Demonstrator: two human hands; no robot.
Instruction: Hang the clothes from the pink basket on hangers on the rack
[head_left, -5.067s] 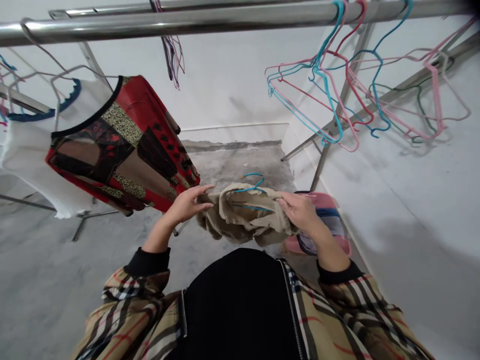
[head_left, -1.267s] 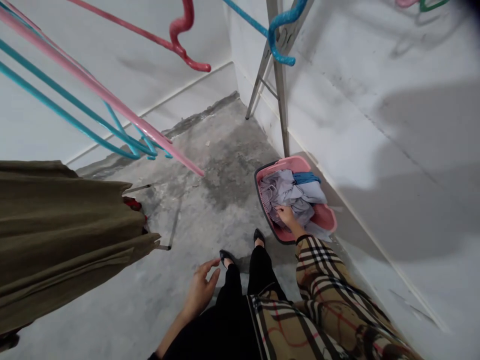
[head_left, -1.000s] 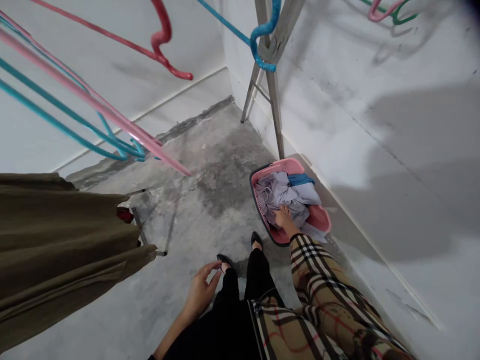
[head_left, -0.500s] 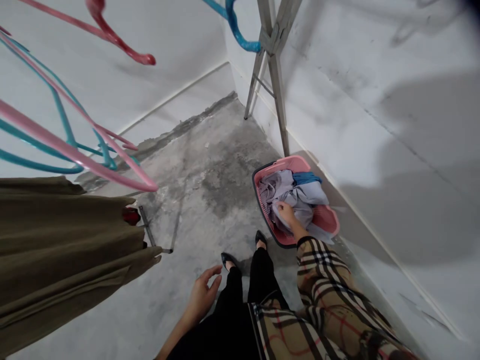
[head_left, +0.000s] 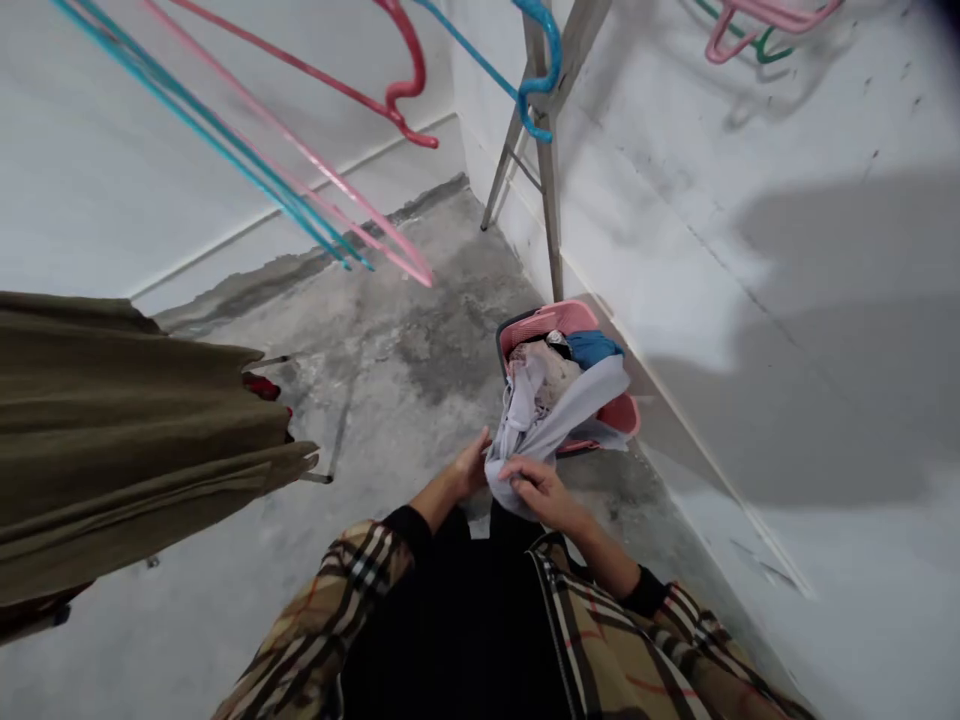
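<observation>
A pale lavender-grey garment point(head_left: 536, 435) is lifted partly out of the pink laundry basket point(head_left: 624, 414), its lower folds still trailing over the basket. My right hand point(head_left: 544, 492) grips the garment's near end with curled fingers, in front of my legs. Beside the cloth's left edge is my left hand point(head_left: 471, 465), fingers stretched out; whether it touches the fabric is hard to tell. Inside the basket lie a blue cloth point(head_left: 594, 348) and a cream lacy piece point(head_left: 559, 378), uncovered by the lifted garment.
Overhead hang a red hanger point(head_left: 409, 90), a blue hanger point(head_left: 541, 70), a pink hanger point(head_left: 360, 205) and teal hangers point(head_left: 225, 150). Olive cloth point(head_left: 135, 440) hangs at left. A metal stand leg point(head_left: 550, 220) rises behind the basket, beside the white wall point(head_left: 750, 400).
My right hand has pulled the lavender-grey garment up from the basket toward my body. My left hand has come up and right beside it. The view has shifted, and the hangers appear further right.
</observation>
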